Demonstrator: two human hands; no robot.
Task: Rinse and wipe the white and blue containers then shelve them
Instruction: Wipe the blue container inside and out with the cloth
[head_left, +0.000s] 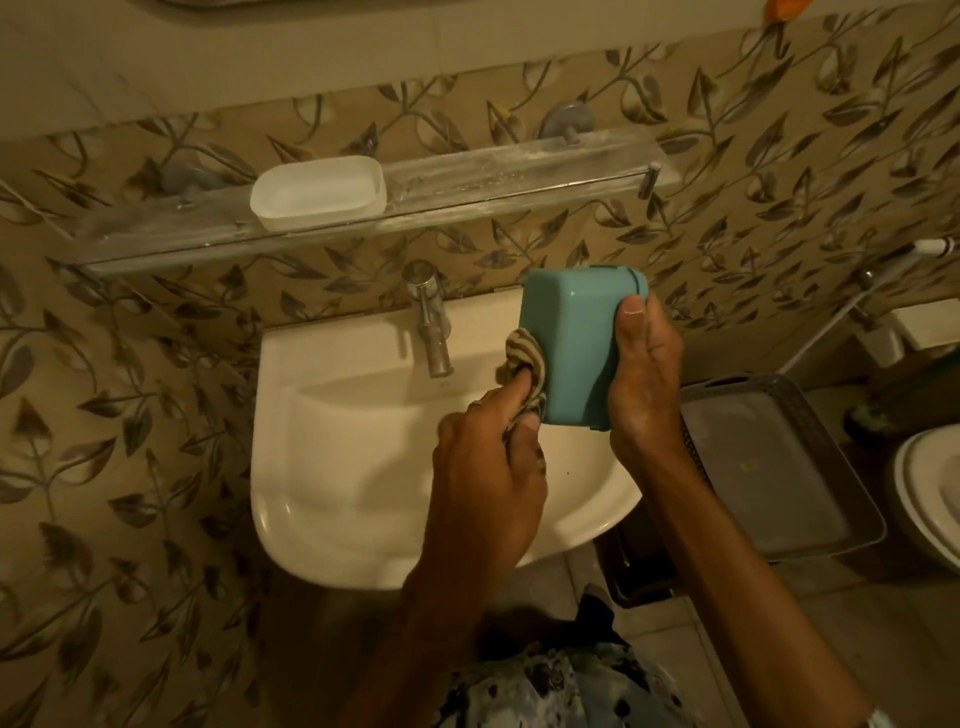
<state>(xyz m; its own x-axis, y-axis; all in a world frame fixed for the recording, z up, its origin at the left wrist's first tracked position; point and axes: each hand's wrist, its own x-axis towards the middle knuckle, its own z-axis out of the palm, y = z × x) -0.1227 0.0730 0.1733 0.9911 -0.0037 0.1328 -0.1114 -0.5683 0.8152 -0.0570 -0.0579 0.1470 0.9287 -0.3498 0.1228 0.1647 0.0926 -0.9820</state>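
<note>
Step in hand: wiping the blue container (576, 353), 1 of 2; judged the drying stage, since the white container (319, 193) already sits on the shelf (519, 179).
Right hand (644, 374): grip closed around the blue container's right side, thumb on its upturned base, holding it above the sink (337, 467).
Left hand (488, 467): grip closed on a striped cloth (524, 364), pressed to the container's left wall.
Next move: likely finish the remaining faces, then lift it to the shelf beside the white one.
</note>
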